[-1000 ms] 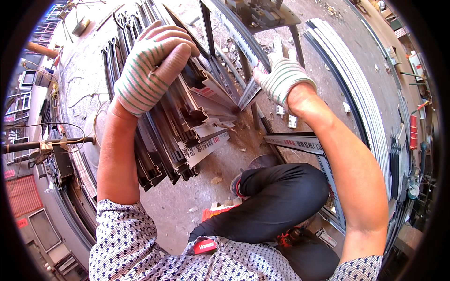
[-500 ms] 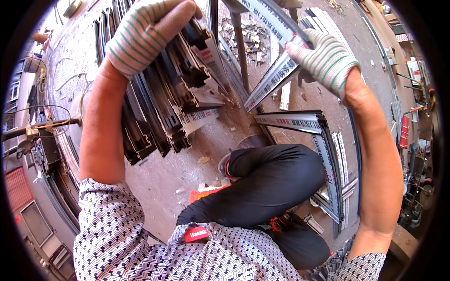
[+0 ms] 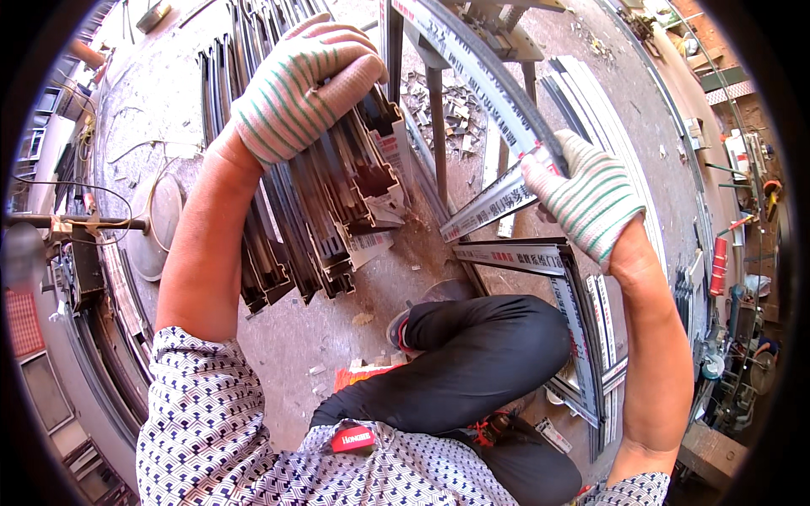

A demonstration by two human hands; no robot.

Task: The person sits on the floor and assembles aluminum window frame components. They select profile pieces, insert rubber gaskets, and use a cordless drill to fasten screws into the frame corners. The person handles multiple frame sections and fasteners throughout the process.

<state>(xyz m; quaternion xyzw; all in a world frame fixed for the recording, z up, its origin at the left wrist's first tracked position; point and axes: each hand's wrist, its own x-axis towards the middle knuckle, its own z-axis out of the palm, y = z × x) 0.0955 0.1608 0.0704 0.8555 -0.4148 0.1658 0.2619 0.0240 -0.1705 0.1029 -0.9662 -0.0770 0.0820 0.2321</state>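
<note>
head view: green-and-white-gloved right hand (image 3: 586,198) grasps angular white-filmed dark metal frame (image 3: 479,88), right of grooved dark metal profiles (image 3: 295,219) under likewise gloved left hand (image 3: 308,97), whose grip i can't tell, so a lopsided pull could swing frame into profiles.

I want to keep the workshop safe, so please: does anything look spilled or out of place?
Yes: small offcuts lie scattered on the floor around a metal stand's leg, looking untidy against the stacked dark extruded profiles.

Gloves (image 3: 291,105) off-white, green-striped; frame (image 3: 477,80) black-and-white; trousers (image 3: 481,363) black; shirt (image 3: 202,413) white, navy geometric pattern
</note>
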